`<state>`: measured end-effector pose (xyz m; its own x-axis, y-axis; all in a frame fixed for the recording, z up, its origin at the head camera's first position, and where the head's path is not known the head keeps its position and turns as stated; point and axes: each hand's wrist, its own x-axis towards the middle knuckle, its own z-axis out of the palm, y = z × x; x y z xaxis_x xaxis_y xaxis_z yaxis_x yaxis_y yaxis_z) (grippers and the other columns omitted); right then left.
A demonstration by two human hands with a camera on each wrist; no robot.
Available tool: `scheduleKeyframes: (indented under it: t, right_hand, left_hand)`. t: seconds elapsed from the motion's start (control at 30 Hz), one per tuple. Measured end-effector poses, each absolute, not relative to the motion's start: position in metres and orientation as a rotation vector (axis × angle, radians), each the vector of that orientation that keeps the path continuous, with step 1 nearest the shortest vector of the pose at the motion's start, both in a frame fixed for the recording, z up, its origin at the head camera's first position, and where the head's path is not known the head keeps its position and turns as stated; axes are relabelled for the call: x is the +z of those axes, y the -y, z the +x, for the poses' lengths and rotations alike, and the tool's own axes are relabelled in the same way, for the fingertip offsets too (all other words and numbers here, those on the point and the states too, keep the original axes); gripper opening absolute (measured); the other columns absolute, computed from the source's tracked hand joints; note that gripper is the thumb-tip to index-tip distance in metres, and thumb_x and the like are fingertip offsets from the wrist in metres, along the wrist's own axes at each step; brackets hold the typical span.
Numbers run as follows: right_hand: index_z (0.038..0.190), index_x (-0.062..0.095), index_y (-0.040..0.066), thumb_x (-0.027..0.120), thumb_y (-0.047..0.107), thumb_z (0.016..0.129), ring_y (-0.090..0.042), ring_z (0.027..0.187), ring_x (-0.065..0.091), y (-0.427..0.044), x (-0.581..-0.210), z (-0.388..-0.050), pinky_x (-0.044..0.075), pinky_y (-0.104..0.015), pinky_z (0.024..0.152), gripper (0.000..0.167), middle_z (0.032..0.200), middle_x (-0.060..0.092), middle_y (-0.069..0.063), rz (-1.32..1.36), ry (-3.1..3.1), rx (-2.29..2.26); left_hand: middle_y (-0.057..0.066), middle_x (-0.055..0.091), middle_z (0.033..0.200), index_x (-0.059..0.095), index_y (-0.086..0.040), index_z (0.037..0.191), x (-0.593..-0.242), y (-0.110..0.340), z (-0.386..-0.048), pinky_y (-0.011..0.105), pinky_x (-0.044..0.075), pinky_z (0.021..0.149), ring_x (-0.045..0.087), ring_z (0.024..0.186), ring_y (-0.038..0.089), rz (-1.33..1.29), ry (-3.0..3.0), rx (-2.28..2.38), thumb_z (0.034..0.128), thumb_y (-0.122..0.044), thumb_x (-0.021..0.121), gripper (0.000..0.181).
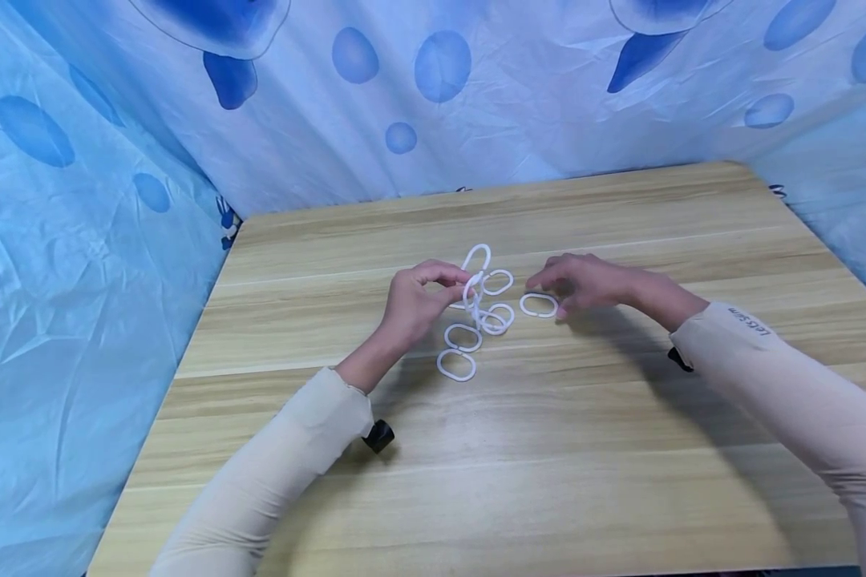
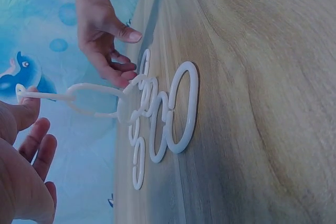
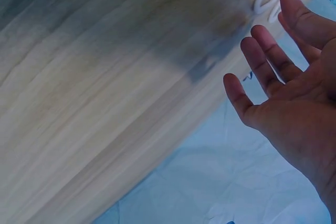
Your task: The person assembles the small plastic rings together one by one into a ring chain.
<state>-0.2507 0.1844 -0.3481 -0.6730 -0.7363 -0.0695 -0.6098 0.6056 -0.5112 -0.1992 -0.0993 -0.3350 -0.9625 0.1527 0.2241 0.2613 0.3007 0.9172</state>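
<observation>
Wood-grain surface (image 1: 584, 465) spreads beneath a raised chain of white links (image 2: 125, 108), whose top link (image 2: 50, 96) is pinched between the thumb and fingers of the left hand (image 1: 414, 303). If that pinch slackened, the chain would probably drop and tangle; a sharp tug might drag along the cluster (image 1: 491, 331) at its foot, or let a link slip out through the small splits showing in some rims. How the cluster joins up is hard to make out. Just beside the chain, on its near side, a touching pair of links (image 1: 459, 351) could be knocked askew. Right of the chain, apart from it in the head view, lies a lone link (image 1: 538, 295) by the right hand (image 1: 587, 282); its fingers are apart, and a clumsy nudge could slide that link away. Whether they touch it I cannot tell; the right wrist view crops the links. Beyond the chain hangs blue patterned sheeting (image 1: 505, 136).
</observation>
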Motion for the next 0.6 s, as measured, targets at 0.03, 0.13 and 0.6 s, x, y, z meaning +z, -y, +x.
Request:
scheduleKeyframes:
  t: [0.03, 0.13, 0.6]
  right_hand:
    - [0.123, 0.064, 0.007, 0.084, 0.005, 0.067, -0.03, 0.099, 0.055, -0.185, -0.349, -0.25, 0.044, -0.049, 0.086, 0.06, 0.103, 0.061, -0.011, -1.098, -2.554, -0.658]
    - [0.127, 0.062, 0.006, 0.084, 0.004, 0.067, -0.028, 0.096, 0.053, -0.185, -0.351, -0.25, 0.044, -0.042, 0.081, 0.064, 0.102, 0.059, -0.011, -1.119, -2.542, -0.657]
    - [0.115, 0.071, 0.013, 0.086, 0.003, 0.063, -0.019, 0.072, 0.044, -0.181, -0.373, -0.256, 0.034, -0.03, 0.061, 0.054, 0.079, 0.05, -0.005, -1.301, -2.66, -0.621]
  left_hand:
    - [0.003, 0.071, 0.089, 0.077, -0.005, 0.086, -0.335, 0.099, -0.199, 0.035, 0.052, 0.084, 0.063, 0.088, 0.012, -0.389, 2.459, -1.759, 0.076, -0.002, 0.08, 0.011]
    - [0.003, 0.071, 0.088, 0.077, -0.005, 0.087, -0.335, 0.1, -0.199, 0.037, 0.051, 0.084, 0.062, 0.087, 0.013, -0.392, 2.458, -1.749, 0.0765, -0.001, 0.079, 0.011]
    - [0.005, 0.07, 0.085, 0.077, -0.004, 0.087, -0.336, 0.102, -0.2, 0.038, 0.05, 0.082, 0.062, 0.082, 0.014, -0.386, 2.449, -1.724, 0.0765, -0.001, 0.079, 0.011]
